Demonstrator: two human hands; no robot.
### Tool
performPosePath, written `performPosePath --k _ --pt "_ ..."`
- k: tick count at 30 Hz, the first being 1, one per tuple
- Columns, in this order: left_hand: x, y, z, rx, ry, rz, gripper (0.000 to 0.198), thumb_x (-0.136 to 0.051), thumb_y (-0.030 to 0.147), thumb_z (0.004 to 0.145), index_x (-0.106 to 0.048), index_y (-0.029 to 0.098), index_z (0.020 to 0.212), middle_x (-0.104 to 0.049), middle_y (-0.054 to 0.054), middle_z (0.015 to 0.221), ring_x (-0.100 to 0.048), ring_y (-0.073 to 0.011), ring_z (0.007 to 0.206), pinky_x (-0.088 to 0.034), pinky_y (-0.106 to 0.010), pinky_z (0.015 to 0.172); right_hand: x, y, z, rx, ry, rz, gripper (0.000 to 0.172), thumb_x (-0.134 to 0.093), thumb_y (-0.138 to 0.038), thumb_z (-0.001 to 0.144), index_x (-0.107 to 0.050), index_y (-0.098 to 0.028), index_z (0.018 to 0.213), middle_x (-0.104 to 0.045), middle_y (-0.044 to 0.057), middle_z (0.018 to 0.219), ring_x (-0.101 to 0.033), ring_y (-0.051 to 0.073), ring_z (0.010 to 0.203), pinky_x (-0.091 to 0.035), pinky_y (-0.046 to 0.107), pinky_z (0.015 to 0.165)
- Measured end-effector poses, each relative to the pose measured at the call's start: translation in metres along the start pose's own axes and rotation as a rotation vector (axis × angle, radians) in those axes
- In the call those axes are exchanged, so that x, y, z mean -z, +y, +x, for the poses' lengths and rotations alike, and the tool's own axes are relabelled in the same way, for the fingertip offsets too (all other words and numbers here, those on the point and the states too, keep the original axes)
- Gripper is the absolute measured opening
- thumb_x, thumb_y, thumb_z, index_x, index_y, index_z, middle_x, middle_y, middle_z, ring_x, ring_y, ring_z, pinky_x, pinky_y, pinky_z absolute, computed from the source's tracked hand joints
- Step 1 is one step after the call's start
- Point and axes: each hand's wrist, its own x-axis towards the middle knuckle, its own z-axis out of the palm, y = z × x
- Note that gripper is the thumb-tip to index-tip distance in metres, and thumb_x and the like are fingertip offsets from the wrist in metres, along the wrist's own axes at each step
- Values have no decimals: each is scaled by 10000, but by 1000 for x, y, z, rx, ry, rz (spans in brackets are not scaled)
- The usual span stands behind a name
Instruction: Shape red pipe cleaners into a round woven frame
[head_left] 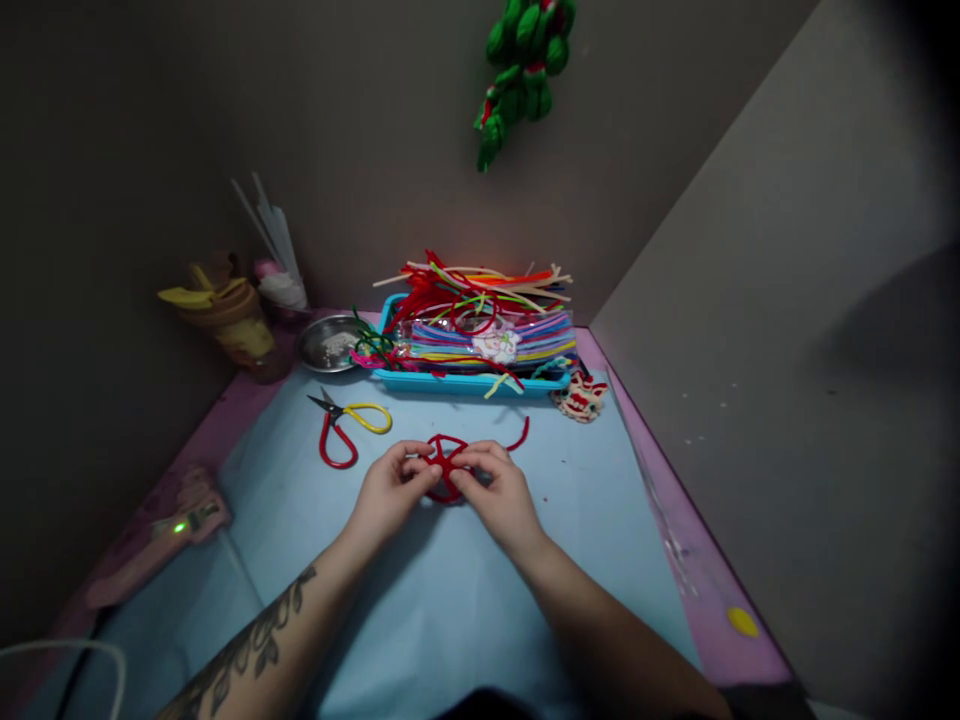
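Being pinched between a bare left hand [394, 484] and a bare right hand [495, 485] is a round, spoked frame of fuzzy red stem [445, 466]. Its left side is being grasped by 1 set of thumb and fingers, its right side by the other; neither hand is being placed nearer, since the frame is being held directly between the 2. No long axis is being shown by so round a shape. Beyond the right hand, a curved red strand [520, 434] is being pointed away to the right; whether it is being joined to the frame cannot be told.

The work is being done over a smooth pale blue sheet [442, 610], by which a pink table [709, 590] is being largely covered. To the left, metal scissors with 1 red and 1 yellow handle [334, 411] are being supported, handles spread. At the back, a bright blue plastic tray [469, 384], heaped with coloured stems, is being backed by a grey wall [345, 200].
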Motion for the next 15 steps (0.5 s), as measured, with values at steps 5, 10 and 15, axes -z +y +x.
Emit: performPosePath --k 5,10,15 --pt "0 0 0 -7 9 -9 390 -781 330 637 -562 156 910 -620 58 562 -554 -93 544 -413 -220 603 0 -12 -5 190 82 -288 82 -710 -191 784 -730 -248 840 -657 40 860 -558 228 910 -444 388 843" --pt "-4 6 -3 -14 13 11 368 -774 317 638 -569 157 898 -612 60 554 -546 -93 538 -406 -217 590 -1 -12 -7 246 155 -346 50 -713 -203 793 -701 -236 828 -640 31 826 -554 219 874 -442 382 820" --pt "-5 7 -4 -23 25 12 343 -767 306 642 -573 161 884 -603 61 552 -537 -89 535 -397 -214 583 -1 -13 -7 307 168 -390 36 -704 -203 810 -703 -234 791 -647 31 801 -548 216 853 -425 378 810"
